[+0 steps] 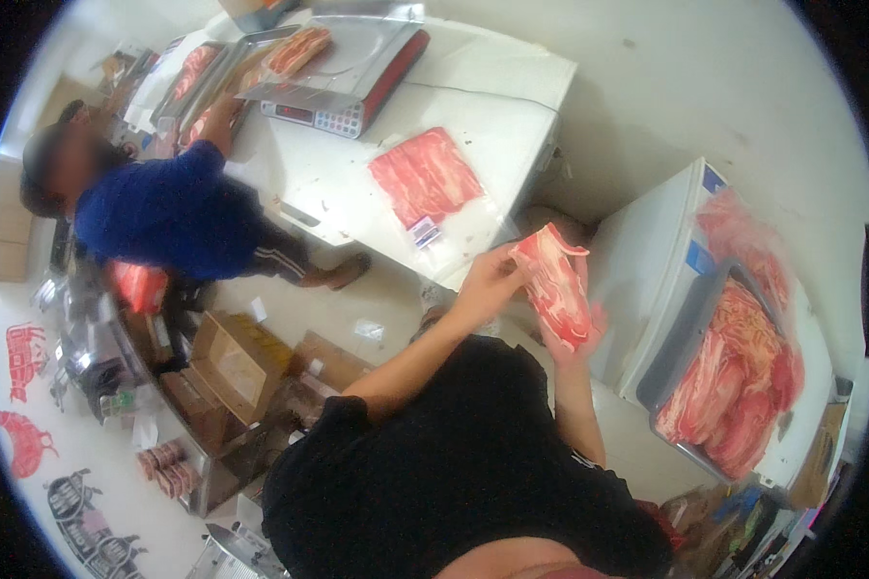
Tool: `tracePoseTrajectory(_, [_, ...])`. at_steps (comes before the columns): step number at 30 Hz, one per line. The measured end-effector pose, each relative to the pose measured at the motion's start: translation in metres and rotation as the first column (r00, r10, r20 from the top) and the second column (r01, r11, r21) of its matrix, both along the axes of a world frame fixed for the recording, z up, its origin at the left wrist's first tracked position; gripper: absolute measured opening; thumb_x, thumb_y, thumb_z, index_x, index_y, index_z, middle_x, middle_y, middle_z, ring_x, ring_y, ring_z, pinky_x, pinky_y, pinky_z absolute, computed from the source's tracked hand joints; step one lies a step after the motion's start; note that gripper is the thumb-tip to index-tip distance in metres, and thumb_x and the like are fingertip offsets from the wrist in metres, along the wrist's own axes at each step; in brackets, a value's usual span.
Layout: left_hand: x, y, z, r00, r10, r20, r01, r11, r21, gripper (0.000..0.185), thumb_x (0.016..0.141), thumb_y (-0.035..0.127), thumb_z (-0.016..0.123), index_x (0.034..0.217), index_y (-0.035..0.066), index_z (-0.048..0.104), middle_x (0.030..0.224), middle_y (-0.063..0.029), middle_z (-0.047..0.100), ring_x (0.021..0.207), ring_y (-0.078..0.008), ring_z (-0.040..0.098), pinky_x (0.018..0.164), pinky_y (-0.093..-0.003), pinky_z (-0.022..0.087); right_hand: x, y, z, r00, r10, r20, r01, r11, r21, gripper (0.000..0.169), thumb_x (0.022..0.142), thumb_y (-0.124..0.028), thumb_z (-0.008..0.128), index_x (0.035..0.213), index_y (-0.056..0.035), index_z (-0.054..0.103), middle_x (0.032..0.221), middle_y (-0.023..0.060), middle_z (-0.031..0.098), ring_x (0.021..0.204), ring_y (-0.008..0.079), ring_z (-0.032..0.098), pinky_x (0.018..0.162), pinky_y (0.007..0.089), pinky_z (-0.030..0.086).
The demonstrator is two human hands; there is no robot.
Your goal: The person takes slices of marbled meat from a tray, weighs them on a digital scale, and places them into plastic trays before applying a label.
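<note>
Between my two hands is a marbled slab of raw meat [556, 289], held in the air off the table's near corner. My left hand [491, 284] grips its upper left edge. Beneath its lower right side lies my right hand [578, 340], supporting it, with the fingers partly hidden by the meat. On the white table [507, 65] in front of me lies a flat clear pack of sliced raw meat [426, 177] with a small label [424, 231]. To my right, a grey tub [670, 362] full of raw meat pieces [739, 376] stands on a white chest-like unit [652, 268].
A digital scale [333, 119] with a metal tray stands farther along the table, near trays of meat [192, 72]. A co-worker in a blue shirt [152, 203] reaches towards them at the left. Open cardboard boxes [235, 369] stand at the lower left.
</note>
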State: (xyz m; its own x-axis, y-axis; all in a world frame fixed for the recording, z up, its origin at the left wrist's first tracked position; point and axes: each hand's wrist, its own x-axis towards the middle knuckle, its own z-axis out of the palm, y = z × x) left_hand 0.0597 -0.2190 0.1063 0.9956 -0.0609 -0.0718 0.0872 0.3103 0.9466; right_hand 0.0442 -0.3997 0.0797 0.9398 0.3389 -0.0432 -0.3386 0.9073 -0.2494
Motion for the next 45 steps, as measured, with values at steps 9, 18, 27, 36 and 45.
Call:
tracePoseTrajectory(9, [-0.004, 0.102, -0.038, 0.918, -0.058, 0.393, -0.354, 0.333, 0.874, 0.023, 0.084, 0.018, 0.08, 0.103, 0.006, 0.074, 0.1, -0.0118, 0.069, 0.095, -0.0347, 0.066, 0.084, -0.0442, 0.054, -0.012, -0.006, -0.008, 0.989, 0.095, -0.116, -0.109, 0.988, -0.113, 0.1, 0.079, -0.009, 0.061, 0.168, -0.0195, 0.016, 0.167, 0.0226, 0.029, 0.151, 0.0446, 0.034, 0.124, 0.0579, 0.03])
tracePoseTrajectory(18, [0.01, 0.115, -0.046, 0.879, -0.005, 0.478, -0.396, 0.552, 0.734, 0.011, 0.083, 0.002, 0.076, 0.094, 0.003, 0.075, 0.09, -0.0111, 0.071, 0.079, -0.0302, 0.069, 0.07, -0.0374, 0.056, -0.019, 0.038, -0.029, 0.978, 0.156, -0.141, -0.187, 0.952, -0.242, 0.098, 0.08, -0.001, 0.056, 0.168, -0.0178, 0.015, 0.166, 0.0225, 0.03, 0.149, 0.0443, 0.038, 0.123, 0.0577, 0.034])
tracePoseTrajectory(27, [0.017, 0.142, -0.04, 0.837, -0.12, 0.533, -0.319, 0.684, 0.656, 0.015, 0.08, 0.003, 0.076, 0.094, 0.004, 0.071, 0.083, -0.0114, 0.065, 0.074, -0.0292, 0.066, 0.063, -0.039, 0.054, 0.017, 0.141, -0.032, 0.972, 0.082, -0.22, -0.149, 0.939, -0.31, 0.075, 0.094, -0.01, 0.055, 0.164, -0.0094, 0.028, 0.16, 0.0162, 0.041, 0.14, 0.0308, 0.051, 0.114, 0.0493, 0.046])
tracePoseTrajectory(36, [0.04, 0.17, -0.028, 0.68, -0.24, 0.693, -0.313, 0.76, 0.57, 0.018, 0.08, 0.009, 0.08, 0.097, 0.006, 0.075, 0.092, -0.0097, 0.071, 0.081, -0.0255, 0.071, 0.069, -0.0349, 0.058, 0.095, 0.229, -0.042, 0.925, 0.205, -0.321, -0.332, 0.847, -0.415, 0.061, 0.104, -0.026, 0.053, 0.16, -0.0087, 0.038, 0.155, 0.0109, 0.049, 0.135, 0.0225, 0.055, 0.108, 0.0394, 0.05])
tracePoseTrajectory(45, [0.114, 0.284, -0.08, 0.871, -0.049, 0.489, -0.408, 0.483, 0.775, 0.026, 0.081, 0.023, 0.081, 0.105, 0.014, 0.08, 0.106, -0.0082, 0.067, 0.104, -0.0303, 0.059, 0.09, -0.0448, 0.046, 0.103, 0.232, -0.086, 0.979, 0.118, -0.163, -0.201, 0.524, -0.828, 0.059, 0.107, -0.035, 0.055, 0.158, -0.0056, 0.042, 0.157, 0.0092, 0.048, 0.136, 0.0196, 0.054, 0.109, 0.0324, 0.047])
